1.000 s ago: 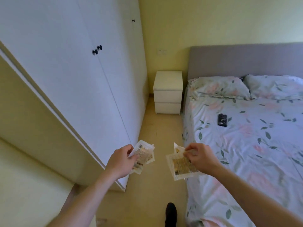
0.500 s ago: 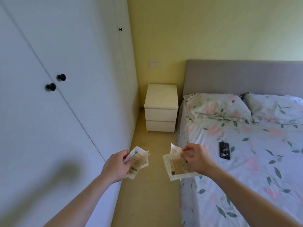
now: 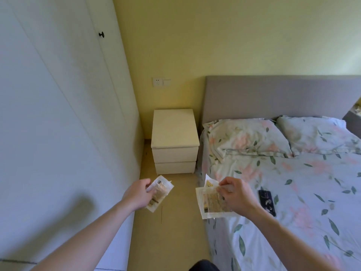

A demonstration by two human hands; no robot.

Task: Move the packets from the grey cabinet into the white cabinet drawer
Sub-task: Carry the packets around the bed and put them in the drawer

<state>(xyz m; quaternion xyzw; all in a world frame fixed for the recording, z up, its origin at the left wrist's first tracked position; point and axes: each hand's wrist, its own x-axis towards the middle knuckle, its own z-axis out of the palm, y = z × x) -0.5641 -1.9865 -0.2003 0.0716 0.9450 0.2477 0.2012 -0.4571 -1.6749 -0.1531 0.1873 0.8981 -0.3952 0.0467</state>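
Observation:
My left hand [image 3: 139, 195] grips a few clear packets [image 3: 160, 192] with beige contents, held out over the floor. My right hand [image 3: 234, 193] pinches another small stack of clear packets [image 3: 210, 202] beside the bed's edge. Ahead stands the white cabinet [image 3: 174, 140], a low bedside unit whose two drawers are both closed. It lies roughly an arm's length beyond my hands. The grey cabinet shows only as a dark corner [image 3: 351, 119] at the far right edge.
A tall white wardrobe [image 3: 58, 114] with a black knob lines the left side. The bed [image 3: 293, 182] with floral sheets and two pillows fills the right. A dark phone [image 3: 267, 199] lies on the bed near my right hand. A narrow floor strip [image 3: 172, 231] runs between them.
I have walked forward along the aisle; the white cabinet looks nearer and larger. Both hands keep hold of their packets in the same pose.

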